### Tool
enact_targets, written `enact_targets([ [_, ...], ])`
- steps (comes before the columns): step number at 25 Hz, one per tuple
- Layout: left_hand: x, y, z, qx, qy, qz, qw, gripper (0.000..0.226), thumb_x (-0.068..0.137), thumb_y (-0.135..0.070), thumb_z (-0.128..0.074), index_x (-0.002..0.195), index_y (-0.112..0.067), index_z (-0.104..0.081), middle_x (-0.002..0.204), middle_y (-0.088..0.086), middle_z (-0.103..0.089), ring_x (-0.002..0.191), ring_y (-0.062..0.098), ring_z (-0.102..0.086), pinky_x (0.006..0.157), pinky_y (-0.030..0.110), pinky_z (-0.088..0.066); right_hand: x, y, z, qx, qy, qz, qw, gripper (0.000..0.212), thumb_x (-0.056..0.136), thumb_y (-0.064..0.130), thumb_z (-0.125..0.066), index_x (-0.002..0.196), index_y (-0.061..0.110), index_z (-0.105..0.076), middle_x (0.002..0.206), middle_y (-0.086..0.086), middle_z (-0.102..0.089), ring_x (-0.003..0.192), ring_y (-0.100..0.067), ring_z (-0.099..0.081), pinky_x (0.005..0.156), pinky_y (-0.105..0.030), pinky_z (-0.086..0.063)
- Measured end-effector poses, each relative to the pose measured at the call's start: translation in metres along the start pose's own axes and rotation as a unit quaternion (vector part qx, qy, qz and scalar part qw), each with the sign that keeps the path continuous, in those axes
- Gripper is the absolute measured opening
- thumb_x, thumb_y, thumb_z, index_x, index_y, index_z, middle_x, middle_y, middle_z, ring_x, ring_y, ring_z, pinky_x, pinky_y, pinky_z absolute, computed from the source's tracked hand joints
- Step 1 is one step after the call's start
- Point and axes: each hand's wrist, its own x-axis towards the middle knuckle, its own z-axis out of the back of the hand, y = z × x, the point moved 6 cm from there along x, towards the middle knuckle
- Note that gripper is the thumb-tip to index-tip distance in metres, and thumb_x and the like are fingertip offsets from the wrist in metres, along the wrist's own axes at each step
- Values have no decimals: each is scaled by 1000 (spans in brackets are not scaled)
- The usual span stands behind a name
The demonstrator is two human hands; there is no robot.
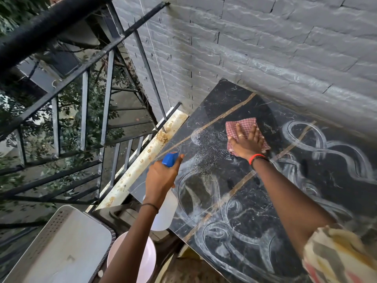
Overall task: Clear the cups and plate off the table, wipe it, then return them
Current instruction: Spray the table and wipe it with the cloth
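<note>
Nearest the lens, a patterned sleeve [338, 256] fills the lower right of the frame, and from it a bare forearm runs up to the right hand [247, 142]. That hand lies flat, fingers spread, pressing a red checked cloth [242, 127] onto the worktop [255, 201] just right of centre; a ring shows on one finger, and red and dark bands circle the wrist. Dark marble-patterned and crossed by thin gold lines, the worktop slants from the centre to the lower right, its far edge against a grey brick wall [265, 37] that takes up the upper right. White looping smears cover much of its surface, and a speckled patch of droplets lies just left of the cloth. From the bottom centre the other forearm rises to the left hand [161, 176], which is closed around a spray bottle [166, 207]; the blue head sticks out above the fingers and the whitish body hangs below the wrist, over the worktop's left edge. A thin dark band sits on this wrist. At the bottom centre, off the worktop and partly hidden by the left forearm, lies a pale pink plate [146, 260]. Beside it, in the lower left, is a grey perforated tray [61, 248]. Black railings [81, 78] with foliage behind them fill the left half.
</note>
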Motion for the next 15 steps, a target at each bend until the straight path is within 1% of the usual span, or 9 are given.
enact_targets([
  [2,3,6,0,5,-2,13,1000,67,86,-65,-51,83,0,-66,59,17,-69,48,21,-66,61,35,-57,-1,48,-6,-28,0,53,998,66,94,66,-20,148,41,9,156,-17,22,145,-38,14,117,-55,2],
  [4,5,7,1,4,1,15,1000,60,87,-64,-52,83,-6,-65,60,14,-70,49,21,-66,59,33,-56,-15,95,-23,-51,2,126,991,66,95,65,-19,149,40,8,156,-19,20,145,-39,12,116,-56,4],
  [5,8,6,2,-1,1,14,1000,57,87,-64,-52,85,-8,-65,61,14,-70,51,21,-67,59,33,-57,-27,111,-34,-58,1,158,986,65,95,64,-18,149,40,8,157,-20,19,145,-39,13,116,-56,6],
  [7,13,4,2,-11,-1,18,1000,56,87,-63,-52,90,-8,-65,66,14,-72,57,24,-69,65,37,-59,-55,123,-53,-69,-9,200,977,63,95,63,-17,149,41,5,157,-18,18,145,-36,13,116,-53,10],
  [10,21,-4,3,-5,-2,15,1000,61,87,-63,-52,105,-6,-64,74,16,-73,66,30,-71,71,45,-59,-90,94,-70,-86,-21,232,969,63,93,62,-16,149,42,4,158,-16,17,147,-32,13,118,-51,6],
  [11,23,-6,3,-4,-3,13,1000,62,88,-62,-51,106,-5,-65,76,18,-73,68,32,-71,73,46,-58,-94,79,-70,-91,-21,234,968,63,92,64,-12,148,43,7,156,-15,21,146,-31,14,119,-51,5],
  [13,26,-9,3,-9,-3,13,1000,65,88,-62,-51,98,1,-66,77,22,-72,71,34,-70,73,45,-58,-92,47,-62,-101,-26,219,970,63,90,66,-6,146,44,12,153,-15,27,145,-31,16,119,-50,5],
  [15,29,-8,2,-9,1,16,1000,67,88,-62,-51,92,3,-67,77,22,-72,72,34,-69,72,42,-57,-75,25,-47,-102,-36,188,976,62,92,65,-10,145,45,14,154,-15,27,145,-32,14,119,-51,3],
])
